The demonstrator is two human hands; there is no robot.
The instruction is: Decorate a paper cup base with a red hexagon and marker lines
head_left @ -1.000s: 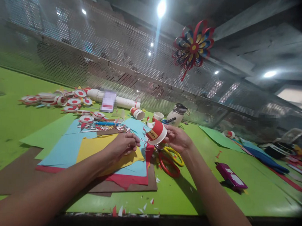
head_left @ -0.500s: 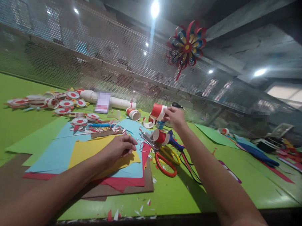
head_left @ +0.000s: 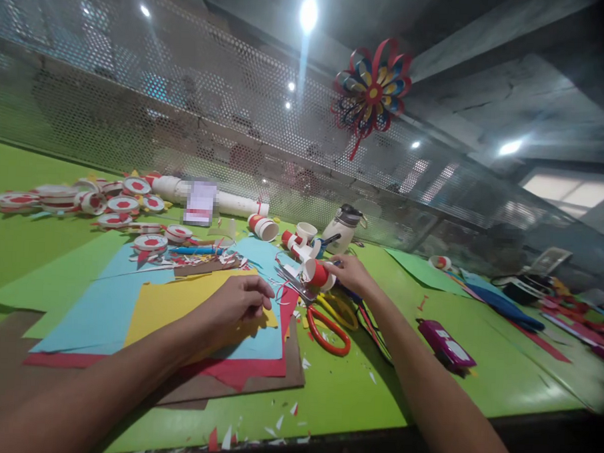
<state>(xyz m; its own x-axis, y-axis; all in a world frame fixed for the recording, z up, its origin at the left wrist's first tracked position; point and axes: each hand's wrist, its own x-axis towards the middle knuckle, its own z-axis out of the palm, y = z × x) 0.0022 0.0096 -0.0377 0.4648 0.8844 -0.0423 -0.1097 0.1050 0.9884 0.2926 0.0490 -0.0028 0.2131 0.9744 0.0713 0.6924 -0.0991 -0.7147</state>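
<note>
My right hand has its fingers on the rim of a red and white paper cup that lies on its side, and it seems to grip it. Under and beside this cup are scissors with red and yellow handles. My left hand hovers or rests over a yellow paper sheet, fingers loosely curled and apart, holding nothing visible. Just beyond the right hand's cup stand a white cup and cut red and white cup pieces. Blue paper lies under the yellow sheet.
Finished-looking red and white paper discs pile at the left. Behind are a long white tube, a red and white cup and a jug. A purple pouch lies right. A paper flower hangs above; perforated mesh stands behind.
My right hand has let go of the red cup it held up near the jug and come down to the cup by the scissors. My left hand has barely moved.
</note>
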